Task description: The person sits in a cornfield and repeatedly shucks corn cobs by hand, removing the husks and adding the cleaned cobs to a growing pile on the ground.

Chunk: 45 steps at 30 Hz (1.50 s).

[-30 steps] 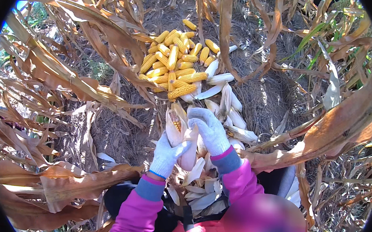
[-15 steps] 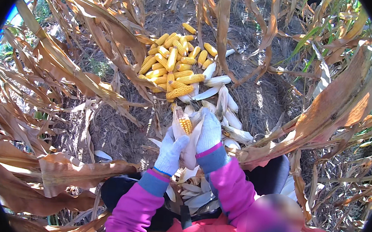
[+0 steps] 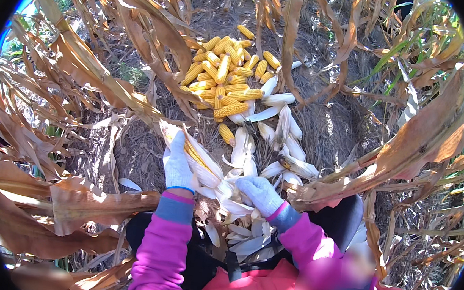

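My left hand (image 3: pixel 178 165), in a white knit glove, is wrapped round a partly husked ear of corn (image 3: pixel 195 155). Yellow kernels show in a strip between its pale husk leaves, and the ear tilts up to the left. My right hand (image 3: pixel 261 194), gloved too, is closed on pale corn husk (image 3: pixel 227 190) that hangs from the lower end of the ear. Its fingertips are partly hidden. Beyond my hands lies a heap of bare yellow corn ears (image 3: pixel 223 69). One bare ear (image 3: pixel 226 134) rests apart from it, nearer to me.
Unhusked ears in pale husks (image 3: pixel 296 165) lie to the right of the heap. Loose husk leaves (image 3: pixel 248 240) are scattered between my legs. Dry corn stalks and leaves (image 3: pixel 99 216) crowd in from the left, and a broad dry leaf (image 3: pixel 408 149) arches in on the right.
My hands have moved apart. The left has gone left and up with the ear, while the right has come down with husk. More of the ear's kernels show, and a bare ear near the heap is uncovered to view.
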Motion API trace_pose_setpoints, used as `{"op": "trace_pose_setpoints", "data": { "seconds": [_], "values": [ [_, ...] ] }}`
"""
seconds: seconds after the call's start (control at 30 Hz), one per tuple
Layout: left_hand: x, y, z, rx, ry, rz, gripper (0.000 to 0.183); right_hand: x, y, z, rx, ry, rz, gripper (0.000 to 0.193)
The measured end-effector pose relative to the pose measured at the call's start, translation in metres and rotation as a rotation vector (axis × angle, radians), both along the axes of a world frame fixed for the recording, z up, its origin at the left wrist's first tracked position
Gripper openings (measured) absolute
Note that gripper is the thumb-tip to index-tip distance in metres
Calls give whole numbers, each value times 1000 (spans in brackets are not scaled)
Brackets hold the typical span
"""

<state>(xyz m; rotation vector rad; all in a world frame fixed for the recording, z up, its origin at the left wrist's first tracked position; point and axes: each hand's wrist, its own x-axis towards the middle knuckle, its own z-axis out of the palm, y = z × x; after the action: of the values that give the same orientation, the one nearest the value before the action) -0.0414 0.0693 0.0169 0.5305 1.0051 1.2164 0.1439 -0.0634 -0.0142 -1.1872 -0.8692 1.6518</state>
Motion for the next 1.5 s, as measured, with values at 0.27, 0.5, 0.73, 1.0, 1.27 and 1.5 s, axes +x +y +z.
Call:
{"op": "trace_pose_setpoints", "data": {
  "seconds": [0.27, 0.5, 0.73, 1.0, 1.27, 1.5],
  "values": [
    [11, -9, -16, 220, 231, -127, 50, 21, 6, 12, 217, -613, -110, 32],
    [35, -34, -33, 265, 266, -211, 40, -11, 38, 2, 261, -534, -25, 79],
    [27, -35, -27, 390, 644, -227, 37, -32, 23, 4, 64, -591, -15, 86],
    [29, -36, -16, 300, 494, -222, 30, -34, 19, -14, 113, -652, -105, 97],
    [22, -27, -29, 325, 788, -161, 31, -46, 12, -27, 199, -310, -289, 97],
    [22, -38, -48, 645, 1303, -197, 28, -30, 24, -6, 290, 298, -472, 60]
  ]
}}
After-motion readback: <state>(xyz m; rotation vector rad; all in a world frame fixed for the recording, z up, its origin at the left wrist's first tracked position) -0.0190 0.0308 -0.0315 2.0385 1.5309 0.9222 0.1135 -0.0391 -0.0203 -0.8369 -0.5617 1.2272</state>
